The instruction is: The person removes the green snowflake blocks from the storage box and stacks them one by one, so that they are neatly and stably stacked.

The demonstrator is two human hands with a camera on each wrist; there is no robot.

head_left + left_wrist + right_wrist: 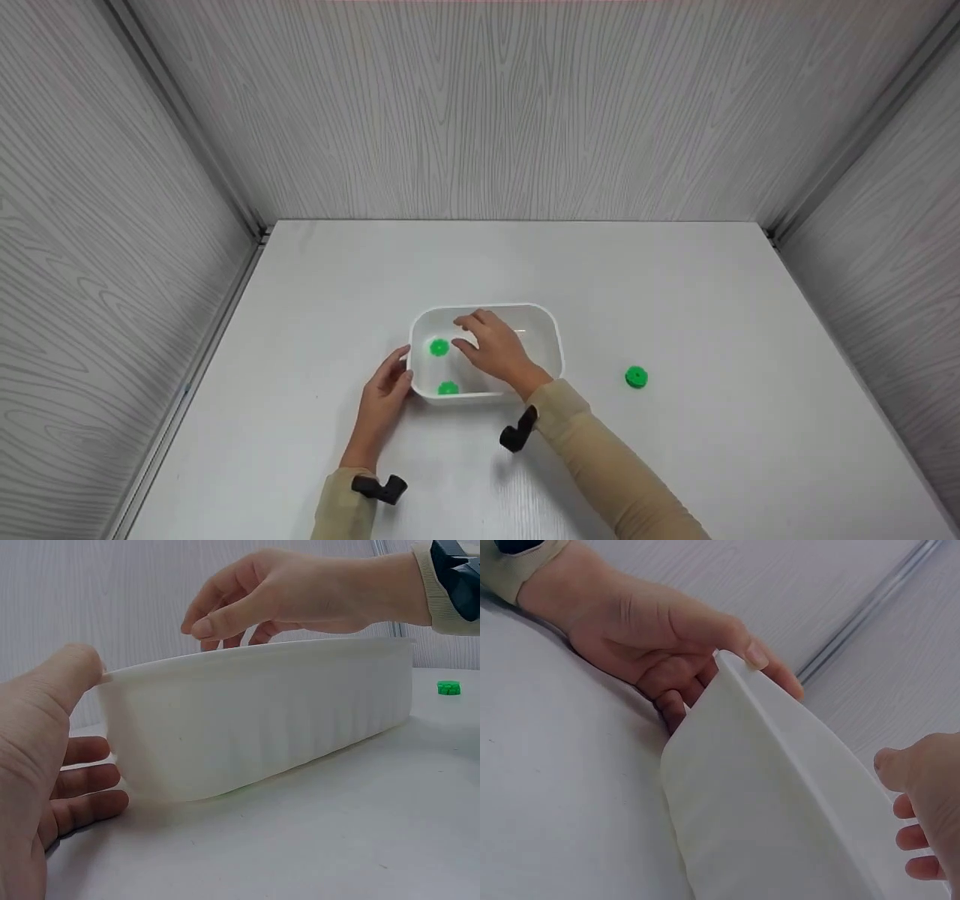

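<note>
My left hand (386, 396) holds the left end of a white plastic tub (262, 716), its thumb on the rim and its other fingers against the outer wall. Over the inside of the tub is my right hand (495, 349), its fingers spread from the thumb and nothing between them. Two green scalloped discs lie in the tub's left part: one green disc (439, 347) towards the back, another green disc (448, 388) by the front wall, partly hidden by the rim. A third green disc (636, 376) sits on the table to the right of the tub.
The tub stands on a white table (712, 300). Grey wood-patterned panels close it in at the back (480, 112), left (90, 262) and right (885, 225). A black wrist camera (519, 430) juts from the right sleeve near the tub's front edge.
</note>
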